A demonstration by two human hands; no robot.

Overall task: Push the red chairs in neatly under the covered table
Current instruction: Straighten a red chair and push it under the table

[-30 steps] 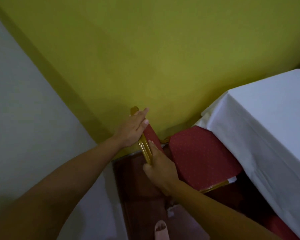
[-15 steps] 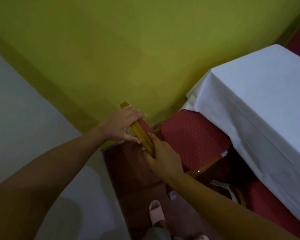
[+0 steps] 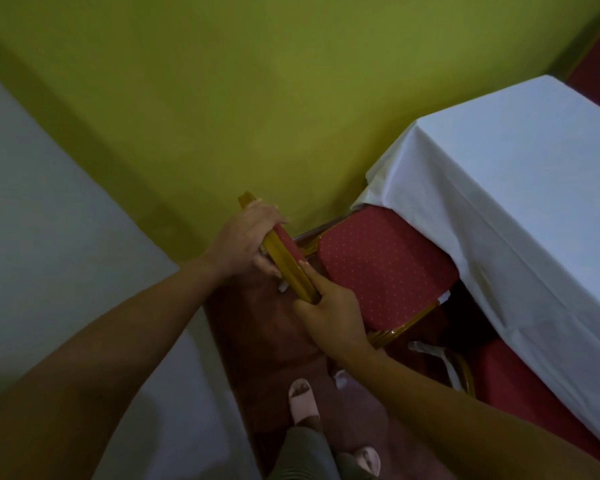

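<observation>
A red chair with a dotted seat (image 3: 378, 268) and gold frame stands at the end of the table, which is covered with a white cloth (image 3: 520, 202). The far side of the seat lies under the hanging cloth. My left hand (image 3: 243, 240) grips the far end of the chair's gold top rail (image 3: 284, 261), fingers curled over it. My right hand (image 3: 329, 313) grips the near end of the same rail. A second red chair seat (image 3: 513, 386) shows at the lower right, partly under the cloth.
A yellow-green wall (image 3: 257, 98) runs close behind the chair, meeting a pale wall (image 3: 49, 220) on the left. The floor is dark red carpet (image 3: 267, 341). My feet in pale sandals (image 3: 302, 398) stand just behind the chair.
The chair has slid further toward the table, its seat now partly under the cloth. My left hand's fingers have curled over the rail. My feet have stepped forward.
</observation>
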